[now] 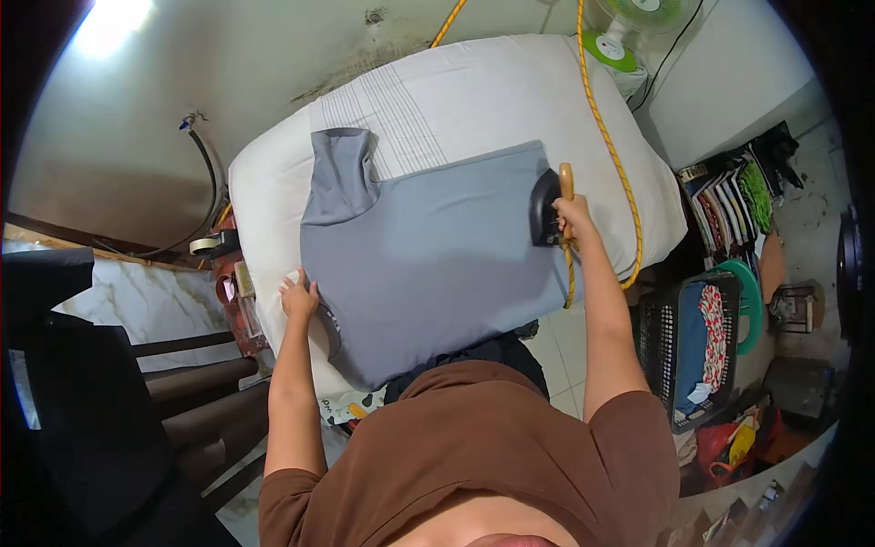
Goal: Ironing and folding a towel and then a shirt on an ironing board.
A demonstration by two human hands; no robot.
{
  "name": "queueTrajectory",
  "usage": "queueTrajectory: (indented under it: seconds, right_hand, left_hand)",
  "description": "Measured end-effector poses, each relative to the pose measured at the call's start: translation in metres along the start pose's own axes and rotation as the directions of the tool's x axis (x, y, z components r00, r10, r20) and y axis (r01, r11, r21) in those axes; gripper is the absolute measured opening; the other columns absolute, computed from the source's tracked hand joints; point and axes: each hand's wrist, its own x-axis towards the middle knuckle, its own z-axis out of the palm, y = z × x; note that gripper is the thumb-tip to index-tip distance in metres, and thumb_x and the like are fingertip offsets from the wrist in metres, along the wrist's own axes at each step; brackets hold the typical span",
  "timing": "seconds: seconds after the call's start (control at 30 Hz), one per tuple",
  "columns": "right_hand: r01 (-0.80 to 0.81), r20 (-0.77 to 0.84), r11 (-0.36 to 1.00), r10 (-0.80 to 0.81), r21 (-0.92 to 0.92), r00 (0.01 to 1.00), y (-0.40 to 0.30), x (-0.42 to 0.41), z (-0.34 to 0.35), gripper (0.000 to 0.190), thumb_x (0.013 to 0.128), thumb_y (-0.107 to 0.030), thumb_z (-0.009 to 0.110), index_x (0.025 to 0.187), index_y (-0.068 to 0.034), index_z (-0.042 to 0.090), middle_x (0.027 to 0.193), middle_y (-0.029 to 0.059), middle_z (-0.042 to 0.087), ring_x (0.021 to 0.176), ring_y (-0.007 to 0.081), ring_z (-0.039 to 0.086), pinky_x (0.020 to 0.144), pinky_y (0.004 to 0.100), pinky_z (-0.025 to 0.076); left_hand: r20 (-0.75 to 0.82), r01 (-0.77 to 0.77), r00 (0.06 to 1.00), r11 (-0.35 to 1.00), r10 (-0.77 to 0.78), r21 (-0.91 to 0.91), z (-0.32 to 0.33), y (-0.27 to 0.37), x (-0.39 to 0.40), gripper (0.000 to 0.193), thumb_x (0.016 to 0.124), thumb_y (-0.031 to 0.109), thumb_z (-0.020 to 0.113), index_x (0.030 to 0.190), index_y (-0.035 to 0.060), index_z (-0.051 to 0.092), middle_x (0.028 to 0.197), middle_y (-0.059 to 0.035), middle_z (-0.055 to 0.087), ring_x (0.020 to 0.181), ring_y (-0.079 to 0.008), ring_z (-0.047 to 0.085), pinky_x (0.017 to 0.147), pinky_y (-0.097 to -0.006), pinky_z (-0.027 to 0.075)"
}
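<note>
A grey-blue short-sleeved shirt lies spread over a padded surface covered in white cloth. Its far sleeve is rumpled at the upper left, and its near side hangs toward my body. My right hand grips the wooden handle of a dark clothes iron, which rests near the shirt's right-hand hem. At the shirt's left end, my left hand lies with fingers apart by the neckline, holding nothing. The underside of the iron is hidden.
A yellow cord runs down over the cloth's right side to the iron. Right of me stands a black plastic basket with folded clothes. A green fan is at the back right. A tape dispenser sits left, near dark rolls.
</note>
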Motion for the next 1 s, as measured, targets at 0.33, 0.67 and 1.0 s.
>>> queueTrajectory:
  seconds: [0.33, 0.67, 1.0]
  right_hand:
    - [0.641, 0.719, 0.602, -0.155, -0.475, 0.678, 0.054, -0.195, 0.135, 0.021, 0.068, -0.014, 0.060, 0.081, 0.002, 0.066, 0.081, 0.0267, 0.064, 0.082, 0.0410, 0.063, 0.075, 0.0486, 0.051]
    - [0.349, 0.234, 0.588, -0.265, -0.730, 0.935, 0.009, -0.096, 0.014, 0.023, 0.074, -0.019, 0.057, 0.085, -0.001, 0.067, 0.078, 0.0265, 0.063, 0.078, 0.0432, 0.063, 0.069, 0.0498, 0.050]
    - [-0.136, -0.397, 0.398, -0.703, -0.907, 0.590, -0.015, 0.032, -0.080, 0.046, 0.078, -0.029, 0.064, 0.115, -0.004, 0.059, 0.126, 0.0171, 0.053, 0.123, 0.0294, 0.046, 0.091, 0.0526, 0.040]
  left_hand:
    - [-0.029, -0.022, 0.999, 1.000, 0.023, 0.021, 0.001, -0.007, -0.002, 0.062, 0.091, 0.048, 0.048, 0.147, 0.0314, 0.025, 0.145, -0.0262, 0.032, 0.126, -0.0496, 0.039, 0.099, -0.0477, 0.042]
    - [-0.254, 0.034, 0.965, 0.988, -0.071, -0.149, 0.027, -0.013, -0.005, 0.048, 0.089, 0.037, 0.055, 0.134, 0.0205, 0.048, 0.135, -0.0206, 0.047, 0.121, -0.0438, 0.046, 0.100, -0.0522, 0.038]
    - [-0.209, 0.165, 0.946, 0.924, -0.246, -0.344, -0.018, 0.012, -0.025, 0.023, 0.077, 0.025, 0.063, 0.097, 0.0134, 0.067, 0.091, -0.0087, 0.070, 0.096, -0.0282, 0.064, 0.110, -0.0611, 0.005]
